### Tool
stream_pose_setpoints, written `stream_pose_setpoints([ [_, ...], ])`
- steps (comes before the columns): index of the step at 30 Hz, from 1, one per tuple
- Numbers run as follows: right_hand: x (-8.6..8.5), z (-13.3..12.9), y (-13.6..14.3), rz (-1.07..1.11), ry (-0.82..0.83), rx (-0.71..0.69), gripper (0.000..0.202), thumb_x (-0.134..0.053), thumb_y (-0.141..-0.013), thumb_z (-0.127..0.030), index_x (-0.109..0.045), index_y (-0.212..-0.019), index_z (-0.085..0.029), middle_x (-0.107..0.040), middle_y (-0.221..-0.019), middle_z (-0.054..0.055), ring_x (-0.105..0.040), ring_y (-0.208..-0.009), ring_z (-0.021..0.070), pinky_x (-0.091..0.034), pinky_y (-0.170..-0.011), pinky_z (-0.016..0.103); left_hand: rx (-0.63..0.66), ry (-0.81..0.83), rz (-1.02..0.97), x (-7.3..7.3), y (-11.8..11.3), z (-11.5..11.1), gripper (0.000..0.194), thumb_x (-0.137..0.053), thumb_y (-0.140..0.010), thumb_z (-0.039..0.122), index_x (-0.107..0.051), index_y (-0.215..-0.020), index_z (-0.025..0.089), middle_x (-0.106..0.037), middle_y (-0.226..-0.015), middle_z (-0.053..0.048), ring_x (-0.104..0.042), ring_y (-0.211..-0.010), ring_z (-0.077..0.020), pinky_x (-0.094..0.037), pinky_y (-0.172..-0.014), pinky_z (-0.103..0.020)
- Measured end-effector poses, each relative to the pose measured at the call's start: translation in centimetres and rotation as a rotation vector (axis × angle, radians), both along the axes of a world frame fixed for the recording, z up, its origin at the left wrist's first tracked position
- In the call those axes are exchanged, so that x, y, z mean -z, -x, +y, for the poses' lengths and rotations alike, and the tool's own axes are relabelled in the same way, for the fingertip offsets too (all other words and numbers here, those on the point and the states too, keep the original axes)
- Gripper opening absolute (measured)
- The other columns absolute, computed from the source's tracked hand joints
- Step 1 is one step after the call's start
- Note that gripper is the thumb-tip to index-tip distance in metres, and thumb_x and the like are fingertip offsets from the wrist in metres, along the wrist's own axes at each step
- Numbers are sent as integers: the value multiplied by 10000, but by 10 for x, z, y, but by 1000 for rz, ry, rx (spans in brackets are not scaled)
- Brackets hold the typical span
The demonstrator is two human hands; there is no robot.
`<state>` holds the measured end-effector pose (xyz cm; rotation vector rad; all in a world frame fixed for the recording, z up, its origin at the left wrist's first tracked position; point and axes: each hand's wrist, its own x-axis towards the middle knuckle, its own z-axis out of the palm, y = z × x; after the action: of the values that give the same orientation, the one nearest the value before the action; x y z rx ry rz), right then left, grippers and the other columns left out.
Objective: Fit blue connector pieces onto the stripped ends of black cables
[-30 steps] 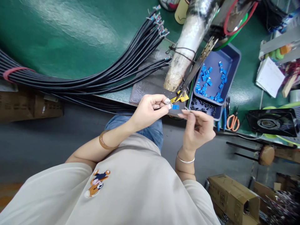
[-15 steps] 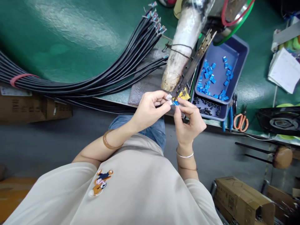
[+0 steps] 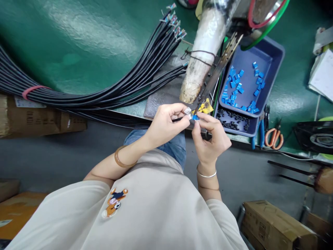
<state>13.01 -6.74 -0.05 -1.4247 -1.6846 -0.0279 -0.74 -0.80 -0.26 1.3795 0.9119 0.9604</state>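
My left hand is closed in a pinch around the end of a black cable, a short piece of which shows between thumb and fingers. A small blue connector sits at the cable's end, between my two hands. The thumb and forefinger of my right hand close on the connector from the right. Thin pale wires appear at the joint, but fingertips hide how they meet the connector. Just above the fingertips, a dark metal strip slants down beside a yellow scrap.
Many black cables with stripped ends lie bundled at left, tied with a red band. A wrapped duct hangs over the bench. At right stand a tray of blue connectors, a tray of black pieces and orange-handled pliers.
The view has shifted slightly, moving the bench items right. My hands stay together at the connector, and the black cable between my left fingers shows more clearly.
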Motion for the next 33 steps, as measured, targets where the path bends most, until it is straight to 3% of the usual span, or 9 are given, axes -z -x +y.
stream_pose_setpoints([
  [8, 2, 2, 0, 17, 28, 36, 73, -644, -863, -175, -610, -891, -233, -754, -978, 17, -736, -892, 156, -603, -681, 267, -6, 27, -14, 2, -2, 0, 109, -575, -783, 158, -552, -677, 153, -431, -581, 36, -405, -530, -55, -385, -512, -179],
  [17, -4, 1, 1, -38, 11, 4, 96, -649, -856, -159, -613, -876, -245, -755, -964, 8, -735, -925, 161, -603, -815, 311, 40, 12, -16, 0, 2, 2, 114, -560, -801, 151, -561, -687, 145, -454, -598, 31, -416, -533, -53, -375, -507, -176],
  [24, -4, -4, -1, -36, 11, -8, 126, -667, -831, -120, -614, -869, -228, -761, -958, 11, -736, -895, 136, -588, -793, 265, 76, -26, 51, 5, 7, -4, 72, -591, -843, 198, -602, -792, 149, -549, -649, 20, -467, -549, -65, -395, -534, -195],
  [27, -9, -9, -5, 102, 68, 51, 94, -677, -828, -135, -628, -841, -214, -760, -923, 14, -738, -835, 145, -588, -692, 261, 12, -187, 139, 11, 12, -14, 170, -693, -812, 247, -618, -929, 150, -618, -718, 16, -473, -534, -62, -393, -514, -199],
  [29, -14, -13, -9, 280, 108, 118, 66, -671, -845, -174, -613, -824, -200, -758, -930, 15, -726, -701, 136, -565, -577, 258, -85, -429, 181, 18, 13, -24, 110, -684, -829, 203, -628, -909, 153, -658, -764, -2, -516, -580, -71, -428, -566, -205],
  [31, -19, -17, -14, 442, 87, 172, 82, -648, -874, -221, -584, -828, -196, -756, -903, 4, -627, -477, 87, -452, -417, 220, -151, -732, 206, 24, 13, -34, 32, -622, -872, 137, -645, -879, 158, -692, -773, -18, -573, -658, -92, -461, -650, -224],
  [33, -24, -19, -19, 511, -52, 214, 112, -617, -901, -287, -566, -831, -216, -704, -718, -46, -473, -339, 46, -285, -339, 190, -144, -962, 240, 26, 13, -40, 84, -598, -883, 109, -664, -905, 155, -709, -741, -22, -583, -644, -99, -457, -640, -229],
])
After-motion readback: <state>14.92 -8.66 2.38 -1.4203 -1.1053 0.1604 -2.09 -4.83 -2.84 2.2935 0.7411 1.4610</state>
